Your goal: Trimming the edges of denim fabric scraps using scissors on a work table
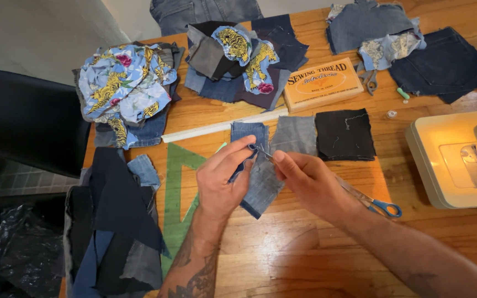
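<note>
While my left hand point(223, 179) pinches the top of a blue denim patch point(258, 182) on the wooden table point(305, 254), my right hand point(310, 182) closes on small snips point(264, 155) touching it, blue-handled scissors point(374, 203) just beside.

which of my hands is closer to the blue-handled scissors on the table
Right. Your right hand lies just beside the blue-handled scissors, whose blade runs out from under it. Your left hand is farther off, across the denim strip that both hands pinch.
</note>
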